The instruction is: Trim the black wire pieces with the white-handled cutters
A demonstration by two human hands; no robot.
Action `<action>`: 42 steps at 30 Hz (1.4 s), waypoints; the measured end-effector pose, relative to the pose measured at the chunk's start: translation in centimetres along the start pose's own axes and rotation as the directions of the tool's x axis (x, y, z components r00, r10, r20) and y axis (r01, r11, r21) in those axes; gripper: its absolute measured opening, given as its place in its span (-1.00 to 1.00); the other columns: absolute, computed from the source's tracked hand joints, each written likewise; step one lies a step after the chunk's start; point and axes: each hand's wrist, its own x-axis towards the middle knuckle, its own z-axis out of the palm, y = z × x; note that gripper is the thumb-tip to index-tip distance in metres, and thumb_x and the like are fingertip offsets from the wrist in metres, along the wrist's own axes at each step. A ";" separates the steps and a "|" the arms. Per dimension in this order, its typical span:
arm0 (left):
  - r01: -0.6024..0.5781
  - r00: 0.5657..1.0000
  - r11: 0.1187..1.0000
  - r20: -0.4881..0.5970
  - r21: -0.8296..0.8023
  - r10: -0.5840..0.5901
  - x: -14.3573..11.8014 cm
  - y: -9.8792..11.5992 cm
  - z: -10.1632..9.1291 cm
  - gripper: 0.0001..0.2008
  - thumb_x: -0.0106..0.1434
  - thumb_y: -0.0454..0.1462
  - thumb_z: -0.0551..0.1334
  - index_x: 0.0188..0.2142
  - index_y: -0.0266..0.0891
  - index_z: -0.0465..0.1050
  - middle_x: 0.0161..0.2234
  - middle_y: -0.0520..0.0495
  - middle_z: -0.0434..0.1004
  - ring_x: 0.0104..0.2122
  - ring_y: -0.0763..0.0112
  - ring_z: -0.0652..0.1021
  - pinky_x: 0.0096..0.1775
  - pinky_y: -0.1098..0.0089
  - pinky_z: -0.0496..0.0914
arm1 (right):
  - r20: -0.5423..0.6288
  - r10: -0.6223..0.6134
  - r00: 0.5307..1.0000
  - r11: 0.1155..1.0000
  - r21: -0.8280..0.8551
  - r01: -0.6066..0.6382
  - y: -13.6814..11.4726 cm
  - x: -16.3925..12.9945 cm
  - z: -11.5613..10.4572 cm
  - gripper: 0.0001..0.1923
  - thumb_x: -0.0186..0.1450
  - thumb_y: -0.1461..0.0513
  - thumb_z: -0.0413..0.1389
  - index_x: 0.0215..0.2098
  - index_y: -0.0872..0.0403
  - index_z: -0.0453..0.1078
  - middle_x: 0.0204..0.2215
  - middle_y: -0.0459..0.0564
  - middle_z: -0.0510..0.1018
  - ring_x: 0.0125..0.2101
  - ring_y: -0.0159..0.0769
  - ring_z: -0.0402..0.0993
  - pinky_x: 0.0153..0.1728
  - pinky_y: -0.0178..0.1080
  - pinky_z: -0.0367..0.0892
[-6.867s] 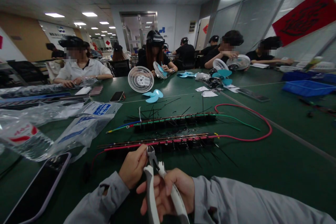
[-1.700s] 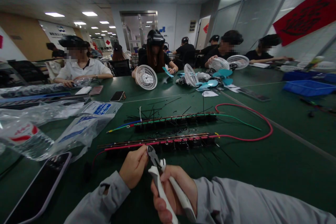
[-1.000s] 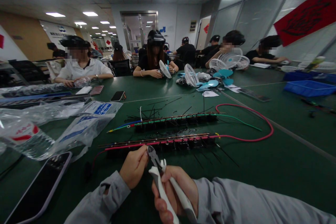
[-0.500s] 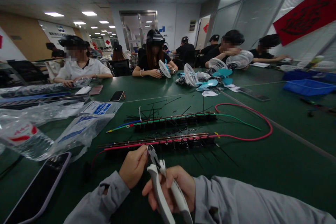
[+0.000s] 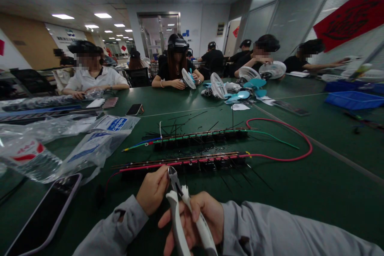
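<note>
My right hand (image 5: 201, 216) holds diagonal cutters (image 5: 192, 212) with white and grey handles, its fingers loosely stretched across them and the handles apart. The cutters' jaws reach the near edge of a long dark strip (image 5: 216, 164) with a red cable along its top and black tie tails sticking out. Just left of the jaws, my left hand (image 5: 153, 190) is closed in a pinch against that strip; what lies between its fingertips is hidden. Behind it lies a second dark strip (image 5: 204, 138), with green and blue wires and several black tie tails.
A purple-edged phone (image 5: 45, 216), a water bottle (image 5: 30, 158) and plastic bags (image 5: 99, 140) lie at the left. A red cable (image 5: 309, 144) loops out to the right. Fan parts (image 5: 240, 92) and a blue tray (image 5: 354, 100) stand farther back. Several people sit around the table.
The cutters' handles have spread a little wider and my right fingers have stretched out more. My left hand stays in place. At the far right, a person's arm has reached outward.
</note>
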 end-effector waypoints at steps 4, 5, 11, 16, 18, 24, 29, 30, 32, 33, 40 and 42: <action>0.019 1.000 1.000 0.005 -0.014 -0.019 0.0 0.0 0.0 -0.72 0.34 -0.22 -0.10 -0.39 -0.24 0.28 -0.60 0.07 0.29 -0.62 0.49 0.32 -0.51 0.48 0.15 | 0.027 0.011 1.000 1.000 0.013 -0.011 0.1 0.1 -0.4 -0.27 -0.19 0.25 -0.15 -0.01 0.32 0.19 -0.32 0.28 0.50 -0.46 -0.22 0.49 -0.38 -0.24 0.26; 0.022 1.000 1.000 0.003 -0.014 -0.022 0.0 0.0 0.0 -0.72 0.34 -0.22 -0.10 -0.39 -0.24 0.28 -0.60 0.07 0.29 -0.61 0.49 0.33 -0.51 0.48 0.16 | 0.028 0.009 1.000 1.000 0.017 -0.010 0.1 0.1 -0.4 -0.27 -0.19 0.25 -0.15 -0.01 0.32 0.19 -0.32 0.29 0.50 -0.46 -0.22 0.49 -0.38 -0.24 0.26; 0.003 1.000 1.000 -0.008 -0.008 -0.003 0.0 -0.1 0.0 -0.71 0.34 -0.21 -0.10 -0.37 -0.25 0.31 -0.59 0.07 0.27 -0.61 0.49 0.33 -0.50 0.48 0.16 | 0.033 -0.004 0.999 0.999 0.040 0.003 0.3 0.1 -0.6 -0.28 -0.18 0.25 -0.14 -0.02 0.33 0.19 -0.31 0.30 0.50 -0.40 -0.17 0.51 -0.38 -0.24 0.27; -0.003 1.000 1.000 0.006 0.008 0.003 0.0 0.0 0.0 -0.69 0.35 -0.21 -0.11 -0.33 -0.27 0.34 -0.60 0.07 0.26 -0.61 0.48 0.33 -0.50 0.47 0.16 | 0.023 -0.016 1.000 1.000 0.025 0.016 0.2 0.1 -0.7 -0.27 -0.17 0.25 -0.14 -0.01 0.34 0.18 -0.28 0.31 0.50 -0.41 -0.21 0.51 -0.37 -0.26 0.28; -0.001 1.000 1.000 0.007 0.003 0.001 0.0 0.0 0.0 -0.68 0.35 -0.20 -0.10 -0.35 -0.27 0.33 -0.60 0.07 0.27 -0.61 0.48 0.33 -0.50 0.47 0.16 | 0.026 -0.012 1.000 1.000 0.015 0.012 0.2 0.1 -0.7 -0.27 -0.18 0.25 -0.14 -0.01 0.33 0.19 -0.30 0.30 0.50 -0.42 -0.21 0.50 -0.39 -0.26 0.28; -0.001 1.000 1.000 0.008 -0.019 0.002 -0.1 0.0 -0.1 -0.68 0.35 -0.20 -0.10 -0.39 -0.26 0.32 -0.61 0.06 0.27 -0.62 0.49 0.32 -0.51 0.48 0.16 | -0.003 -0.006 1.000 1.000 -0.005 0.006 0.2 0.2 -0.9 -0.27 -0.19 0.24 -0.14 -0.02 0.35 0.20 -0.35 0.26 0.51 -0.47 -0.24 0.48 -0.42 -0.27 0.27; 0.011 1.000 0.999 0.013 -0.042 -0.010 -0.1 0.1 0.0 -0.69 0.35 -0.20 -0.09 -0.39 -0.26 0.32 -0.61 0.07 0.27 -0.63 0.51 0.31 -0.52 0.49 0.16 | -0.043 -0.048 0.998 0.999 -0.025 0.047 0.5 0.3 -1.2 -0.32 -0.19 0.22 -0.14 -0.12 0.40 0.29 -0.45 0.21 0.50 -0.55 -0.28 0.41 -0.50 -0.28 0.23; 0.012 1.000 0.999 0.012 -0.047 -0.012 -0.1 0.0 0.0 -0.69 0.34 -0.20 -0.09 -0.40 -0.26 0.32 -0.62 0.07 0.26 -0.63 0.51 0.30 -0.53 0.49 0.16 | -0.045 -0.059 0.997 0.998 -0.031 0.057 0.6 0.3 -1.2 -0.35 -0.19 0.22 -0.14 -0.16 0.39 0.30 -0.46 0.20 0.49 -0.55 -0.29 0.39 -0.52 -0.29 0.22; 0.017 1.000 0.998 0.012 -0.059 -0.016 0.0 0.0 0.1 -0.69 0.34 -0.21 -0.08 -0.41 -0.26 0.31 -0.63 0.08 0.25 -0.65 0.52 0.29 -0.55 0.50 0.14 | -0.052 -0.085 0.995 0.996 -0.039 0.083 0.7 0.3 -1.2 -0.43 -0.18 0.22 -0.14 -0.24 0.34 0.33 -0.49 0.18 0.48 -0.53 -0.27 0.39 -0.50 -0.28 0.20; 0.019 1.000 0.998 0.012 -0.066 -0.018 0.0 0.0 0.1 -0.69 0.34 -0.21 -0.08 -0.42 -0.26 0.31 -0.64 0.08 0.24 -0.66 0.53 0.28 -0.56 0.50 0.13 | -0.058 -0.102 0.993 0.994 -0.040 0.099 0.8 0.4 -1.1 -0.48 -0.17 0.22 -0.14 -0.28 0.32 0.33 -0.50 0.17 0.48 -0.51 -0.26 0.39 -0.47 -0.27 0.20; 0.024 1.000 0.997 -0.003 -0.074 -0.024 0.0 0.0 0.0 -0.69 0.34 -0.20 -0.08 -0.33 -0.28 0.37 -0.62 0.06 0.27 -0.64 0.52 0.30 -0.56 0.51 0.16 | -0.034 -0.082 0.996 0.996 -0.030 0.081 0.7 0.4 -0.2 -0.57 -0.18 0.16 -0.13 -0.36 0.19 0.24 -0.43 0.18 0.46 -0.36 -0.09 0.41 -0.26 -0.04 0.14; 0.031 0.999 0.996 -0.003 -0.078 -0.032 0.0 0.1 0.0 -0.68 0.34 -0.20 -0.08 -0.28 -0.29 0.38 -0.62 0.07 0.27 -0.65 0.51 0.31 -0.56 0.51 0.17 | -0.025 -0.042 0.999 0.999 -0.023 0.042 0.4 0.2 -0.2 -0.56 -0.14 0.16 -0.12 -0.30 0.18 0.23 -0.46 0.11 0.44 -0.41 -0.14 0.40 -0.30 -0.06 0.15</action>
